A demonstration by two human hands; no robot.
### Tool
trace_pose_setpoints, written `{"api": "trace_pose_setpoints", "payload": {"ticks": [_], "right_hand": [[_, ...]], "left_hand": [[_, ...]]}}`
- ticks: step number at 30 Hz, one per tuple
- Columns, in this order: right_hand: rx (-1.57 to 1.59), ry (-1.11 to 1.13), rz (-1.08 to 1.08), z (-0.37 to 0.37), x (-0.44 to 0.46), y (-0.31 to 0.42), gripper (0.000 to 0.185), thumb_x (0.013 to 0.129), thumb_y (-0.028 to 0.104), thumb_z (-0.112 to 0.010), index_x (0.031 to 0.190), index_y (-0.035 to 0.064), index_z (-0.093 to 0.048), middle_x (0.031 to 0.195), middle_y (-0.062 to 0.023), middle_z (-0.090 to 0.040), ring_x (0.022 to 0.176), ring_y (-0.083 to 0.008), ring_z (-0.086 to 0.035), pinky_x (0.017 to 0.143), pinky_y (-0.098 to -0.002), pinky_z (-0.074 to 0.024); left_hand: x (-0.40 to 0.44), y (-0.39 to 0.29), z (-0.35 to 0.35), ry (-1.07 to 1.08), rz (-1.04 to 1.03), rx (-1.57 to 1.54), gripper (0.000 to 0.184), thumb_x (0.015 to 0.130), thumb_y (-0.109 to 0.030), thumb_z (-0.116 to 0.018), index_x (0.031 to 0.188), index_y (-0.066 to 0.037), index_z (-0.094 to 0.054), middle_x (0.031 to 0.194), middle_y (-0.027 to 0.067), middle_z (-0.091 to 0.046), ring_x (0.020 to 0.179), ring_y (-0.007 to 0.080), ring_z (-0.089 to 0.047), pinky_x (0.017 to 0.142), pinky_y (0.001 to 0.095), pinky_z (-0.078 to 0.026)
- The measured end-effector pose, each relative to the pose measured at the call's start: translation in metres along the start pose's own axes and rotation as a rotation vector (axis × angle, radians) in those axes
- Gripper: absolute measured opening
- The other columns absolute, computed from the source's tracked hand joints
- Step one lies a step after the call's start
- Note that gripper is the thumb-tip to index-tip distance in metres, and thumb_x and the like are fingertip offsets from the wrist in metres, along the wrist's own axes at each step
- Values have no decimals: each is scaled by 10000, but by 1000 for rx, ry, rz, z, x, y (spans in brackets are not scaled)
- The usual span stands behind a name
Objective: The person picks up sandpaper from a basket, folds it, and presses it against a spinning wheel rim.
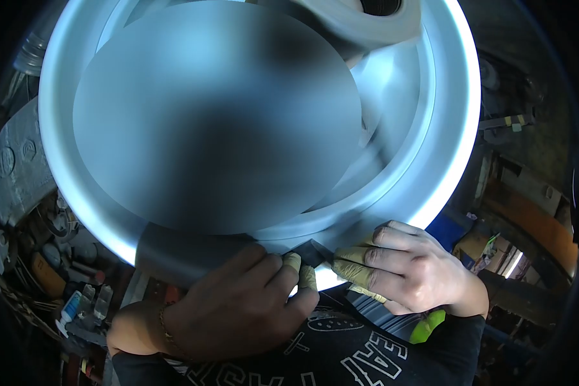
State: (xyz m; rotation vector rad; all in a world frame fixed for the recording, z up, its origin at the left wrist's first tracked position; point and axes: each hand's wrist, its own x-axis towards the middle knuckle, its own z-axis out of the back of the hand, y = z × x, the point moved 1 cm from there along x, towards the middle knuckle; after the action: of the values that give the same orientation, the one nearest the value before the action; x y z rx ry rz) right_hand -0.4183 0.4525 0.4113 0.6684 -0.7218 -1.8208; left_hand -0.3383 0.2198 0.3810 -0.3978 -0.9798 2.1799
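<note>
A small dark flat piece (311, 252) with straight edges lies between my hands at the near rim of a large white round basin (453, 122). My left hand (244, 302) is closed, with thumb and forefinger in yellowish finger covers pinching the piece's left side. At its right edge, my right hand (412, 267) is closed too, its covered fingertips pressed together against the piece. What lies under those fingertips is hidden. Just beyond the hands, inside the basin, is a big grey disc (219, 116) with a smooth, blurred surface.
A pale rounded fixture (373, 22) overhangs the disc at the far right. A grey metal panel (22, 161) stands left of the basin. Below it are cluttered tools and a small blue-and-white tube (71, 306). A bright green object (427, 327) sits beneath my right wrist.
</note>
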Motion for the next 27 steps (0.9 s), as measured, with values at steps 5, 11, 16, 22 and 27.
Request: {"api": "trace_pose_setpoints", "payload": {"ticks": [5,11,16,22,27], "right_hand": [[7,-2,-8,-1,0,-1,188,606,124,-701,749,6,-678,881,-101,-663,813,-230,-595,718,-342,-512],[-3,-11,4,-2,2,-3,224,609,132,-703,790,0,-693,880,-100,-668,818,-230,-599,710,-342,-520],[14,11,9,-2,2,-5,270,622,132,-696,851,-9,-710,880,-102,-668,819,-235,-598,710,-346,-523],[8,-4,9,-6,2,-6,276,623,135,-697,859,-8,-708,884,-100,-670,821,-232,-594,713,-348,-526],[25,13,-4,-4,2,-6,255,629,130,-699,848,0,-713,878,-93,-670,817,-229,-592,708,-348,-524]], "left_hand": [[0,1,-2,-15,2,-29,131,796,-108,-703,904,-60,-648,939,143,-651,775,217,-628,733,351,-522],[0,1,0,4,9,-36,135,788,-105,-706,901,-57,-649,935,147,-650,773,220,-630,727,352,-521],[1,2,-1,-7,9,-46,138,785,-105,-706,900,-51,-653,934,149,-649,776,222,-633,723,349,-521],[1,2,-2,-20,13,-16,141,789,-100,-699,907,-38,-654,934,152,-649,781,224,-640,717,346,-522],[2,2,-1,-8,2,-2,144,802,-109,-686,920,-32,-656,938,156,-650,783,226,-641,725,347,-522]]}}
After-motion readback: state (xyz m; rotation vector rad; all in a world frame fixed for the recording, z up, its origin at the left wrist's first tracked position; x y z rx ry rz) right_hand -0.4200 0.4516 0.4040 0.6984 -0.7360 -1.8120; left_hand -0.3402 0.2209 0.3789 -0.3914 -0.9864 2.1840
